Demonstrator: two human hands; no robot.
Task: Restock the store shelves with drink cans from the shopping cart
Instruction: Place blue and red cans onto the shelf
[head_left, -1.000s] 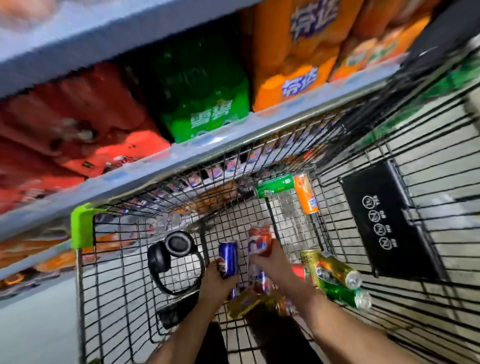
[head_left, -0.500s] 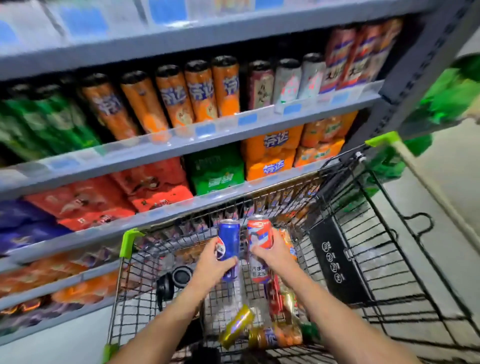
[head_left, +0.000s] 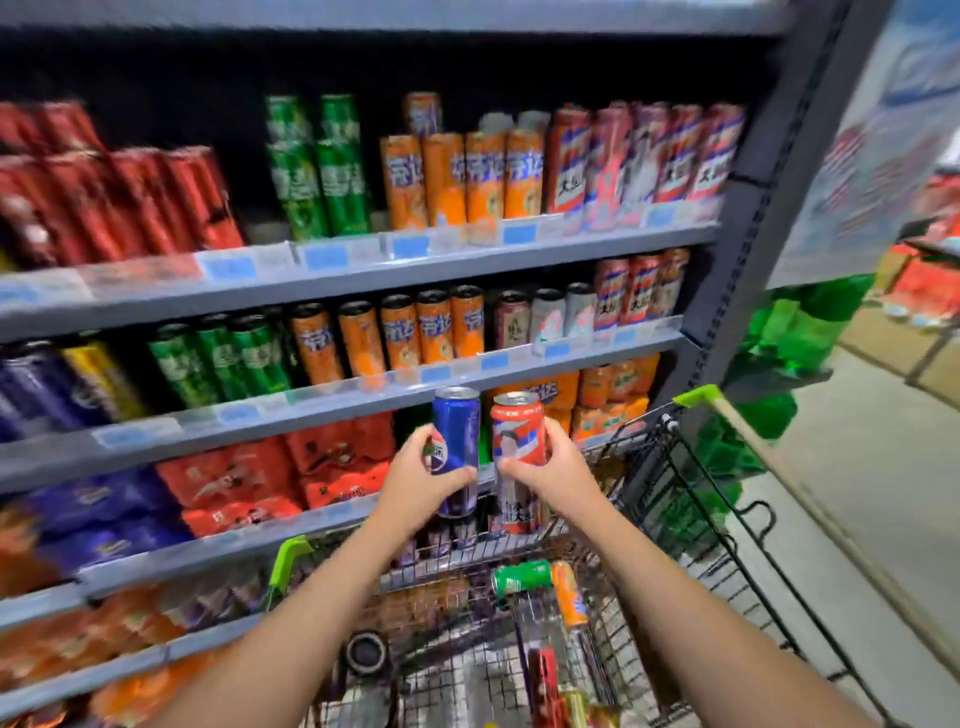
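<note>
Grey store shelves (head_left: 363, 265) rose ahead of my fingers, packed w/ drink cans: red ones far left on the upper level, green cans (head_left: 317, 166) next, then orange cans (head_left: 462, 179) and red-white-blue ones at the right end. One level down, just above my knuckles, sat more green, a row of orange cans w/ black tops (head_left: 400, 332), and a few pale cans. Multipacks in red wrap (head_left: 291, 478) lay left of my left hand, one shelf lower.

My left hand (head_left: 421, 486) was clamped round a blue slim can (head_left: 456, 449), thumb on the near side, fingers wrapped over the label; can upright. My right hand (head_left: 558, 475) was clamped on a red-and-white slim can (head_left: 518, 460), also upright, just beside the blue one, the two almost touching. Both cans were up in front of the shelf edge, above the shopping cart (head_left: 691, 525).

Below my wrists, in the cart basket, lay a green can (head_left: 522, 577) on its side w/ an orange can (head_left: 569, 592) touching it, plus other cans nearer me, too blurred to name. Black headphones (head_left: 367, 652) lay under my left forearm.
</note>
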